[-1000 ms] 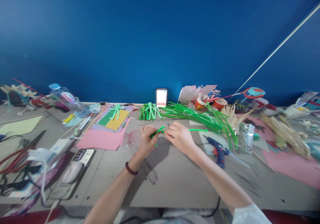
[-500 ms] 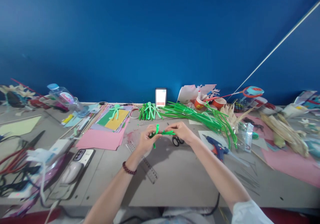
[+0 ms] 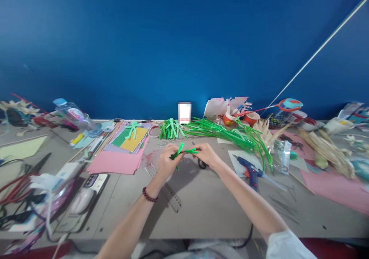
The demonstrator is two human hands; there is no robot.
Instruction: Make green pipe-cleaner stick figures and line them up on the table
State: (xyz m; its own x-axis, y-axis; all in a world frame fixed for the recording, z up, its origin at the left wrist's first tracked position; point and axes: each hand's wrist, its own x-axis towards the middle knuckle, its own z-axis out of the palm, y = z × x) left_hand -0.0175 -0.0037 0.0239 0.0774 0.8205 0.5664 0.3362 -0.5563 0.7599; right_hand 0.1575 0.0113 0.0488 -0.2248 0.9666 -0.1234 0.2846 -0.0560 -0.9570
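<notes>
Both hands pinch a green pipe cleaner above the desk (image 3: 201, 209).
Left hand (image 3: 167, 162) and right hand (image 3: 206, 155) each close a grip on the pipe cleaner (image 3: 182, 151); scissors (image 3: 201, 162) lie just beneath.

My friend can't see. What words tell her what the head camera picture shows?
Two bare hands, the left hand and right hand, hold a bent green pipe cleaner between them above a cluttered grey craft table. Nearby lie a blue glue gun, more green pipe cleaners and pink paper, before a blue wall.
</notes>
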